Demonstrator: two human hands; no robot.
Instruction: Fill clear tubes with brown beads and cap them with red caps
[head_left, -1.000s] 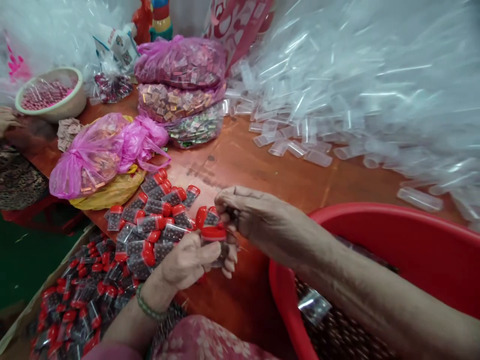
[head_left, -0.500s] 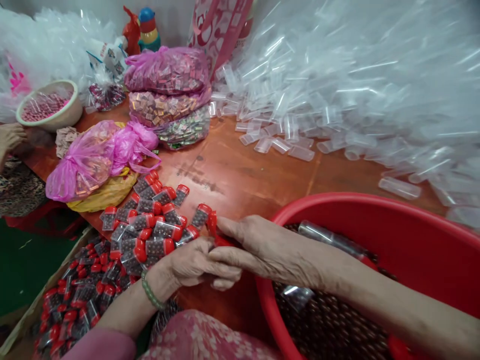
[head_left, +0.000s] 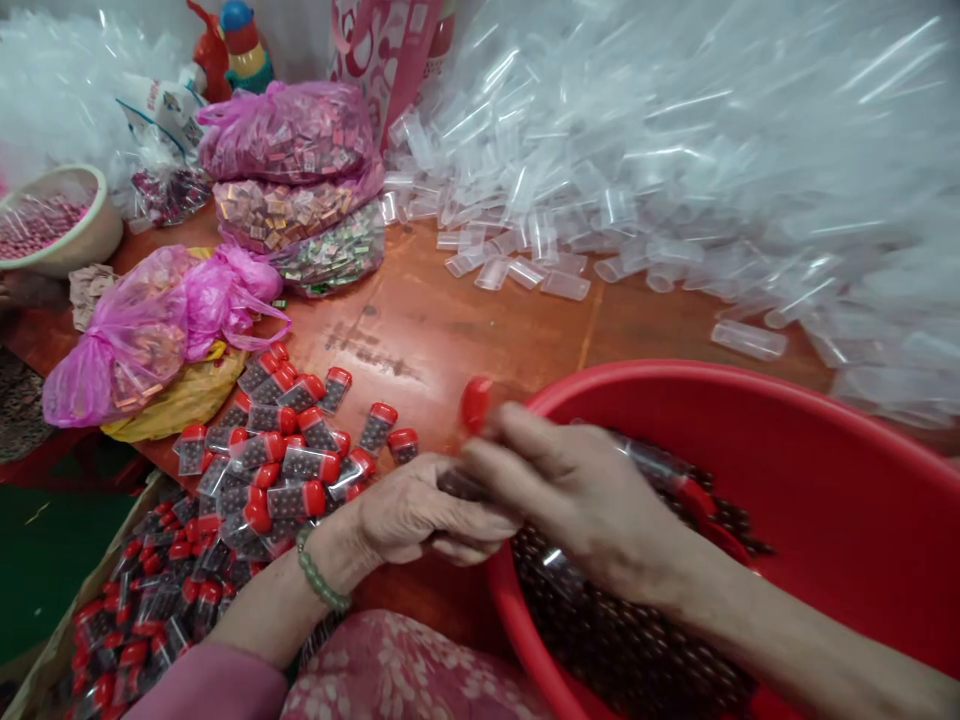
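My left hand [head_left: 439,508], with a green bead bracelet on the wrist, has its fingers wrapped round a dark-filled container, mostly hidden. Against it is my right hand [head_left: 570,485], blurred, its fingers pinched by a red cap [head_left: 475,404] at the top. Both hands meet over the left rim of a large red basin [head_left: 660,375], which holds dark brown beads [head_left: 637,620] and a clear tube. Left of my hands, small clear containers with red caps [head_left: 304,462] lie heaped on the table edge.
A box of more red-capped containers [head_left: 150,600] stands below the table edge. Pink bags [head_left: 292,140] and a cream bowl [head_left: 97,225] are at the back left. Clear tubes [head_left: 566,285] pile up behind the basin. Another pink bag [head_left: 154,320] lies nearer.
The view has shifted right. A red-capped container now lies on the table just left of my hands. My right hand has curled its fingers, and a red cap shows above them.
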